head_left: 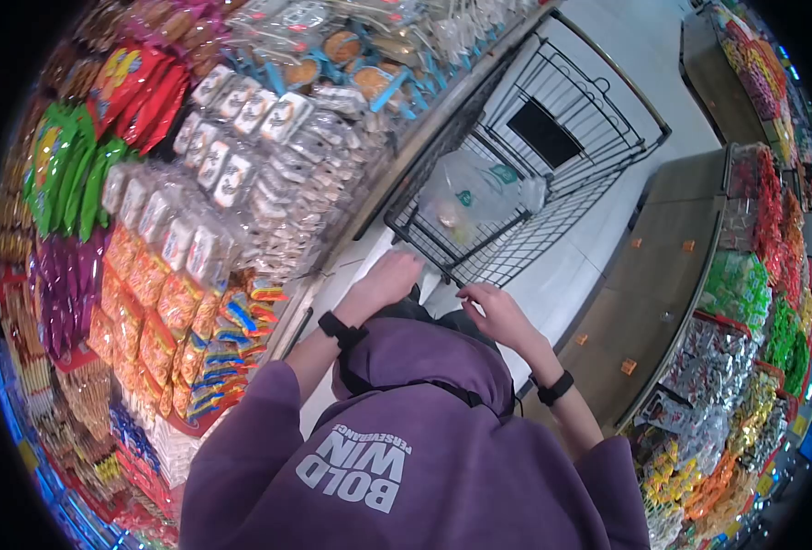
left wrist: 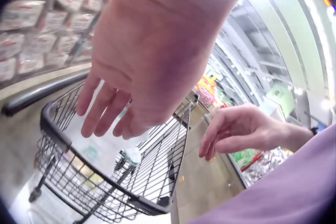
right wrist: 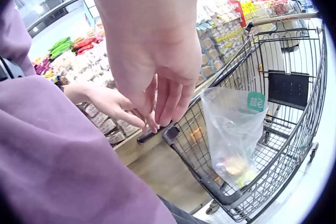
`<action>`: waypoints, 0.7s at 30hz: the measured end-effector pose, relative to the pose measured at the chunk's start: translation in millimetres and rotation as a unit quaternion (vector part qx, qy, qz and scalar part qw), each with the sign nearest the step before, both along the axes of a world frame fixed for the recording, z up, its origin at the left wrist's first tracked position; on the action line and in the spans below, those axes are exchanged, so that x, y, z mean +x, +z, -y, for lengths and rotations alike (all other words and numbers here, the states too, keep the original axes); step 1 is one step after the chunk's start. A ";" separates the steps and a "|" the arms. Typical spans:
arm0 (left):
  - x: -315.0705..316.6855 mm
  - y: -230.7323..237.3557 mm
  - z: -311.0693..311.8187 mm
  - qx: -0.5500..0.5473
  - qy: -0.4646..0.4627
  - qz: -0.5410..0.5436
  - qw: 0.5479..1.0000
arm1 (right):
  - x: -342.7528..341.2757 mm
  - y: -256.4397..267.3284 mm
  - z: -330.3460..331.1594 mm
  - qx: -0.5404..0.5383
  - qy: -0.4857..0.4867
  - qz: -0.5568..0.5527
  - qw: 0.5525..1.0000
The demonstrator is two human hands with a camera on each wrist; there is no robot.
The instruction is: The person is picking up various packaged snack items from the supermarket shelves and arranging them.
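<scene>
Orange, green, red and clear-wrapped packs (head_left: pixel 250 174) stacked all along the person's left. Brown-fronted unit (head_left: pixel 649 284) to the right, bagged goods (head_left: pixel 736 284) on top. Pale tiled floor (head_left: pixel 571 284) between. Black wire cart (right wrist: pixel 228 199) on it, directly ahead of the person. Purple shirt (head_left: pixel 488 458), white print "BOLD WIN PERSEVERANCE". Clear plastic bag (right wrist: pixel 236 124), green logo, is inside the cart basket, toward the end nearest the person; yellowish contents (right wrist: pixel 233 166) show through, too blurred to ID. Black panel (head_left: pixel 545 133) farther back on the cart. Left hand (head_left: pixel 392 280) near the cart's near end: grip loose, fingers slightly bent and a bit spread. Right hand (head_left: pixel 496 316) beside it, apart: grip loose too, fingers bent, thumb off them. Can't tell if either touches the rim. Black bands (head_left: pixel 343 330) on both wrists.
</scene>
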State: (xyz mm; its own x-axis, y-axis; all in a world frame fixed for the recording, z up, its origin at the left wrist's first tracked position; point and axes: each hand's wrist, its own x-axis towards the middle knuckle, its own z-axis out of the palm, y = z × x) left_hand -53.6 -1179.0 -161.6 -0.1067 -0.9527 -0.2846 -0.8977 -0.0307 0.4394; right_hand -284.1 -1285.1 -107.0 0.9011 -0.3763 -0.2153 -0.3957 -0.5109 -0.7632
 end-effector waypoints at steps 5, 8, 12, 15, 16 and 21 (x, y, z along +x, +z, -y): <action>-2.5 -19.6 87.6 -0.056 0.012 -0.055 0.997 | 11.1 -13.4 52.5 -0.021 -0.060 -0.005 0.998; -10.4 -27.1 127.0 -0.028 0.111 -0.074 0.991 | 18.9 -31.3 96.6 -0.017 -0.082 -0.004 0.996; -11.8 -57.2 147.7 0.038 0.173 -0.013 0.984 | 40.0 -107.6 166.7 0.022 -0.099 -0.002 0.995; -23.3 -62.3 143.8 0.030 0.247 -0.010 0.968 | 74.9 -173.1 203.7 0.028 -0.065 -0.050 0.996; -28.5 -59.3 144.0 0.028 0.278 -0.026 0.960 | 89.5 -211.2 209.4 0.027 -0.040 -0.073 0.996; -54.1 -60.5 137.7 0.031 0.371 -0.038 0.927 | 140.0 -338.9 194.4 0.009 0.059 -0.236 0.970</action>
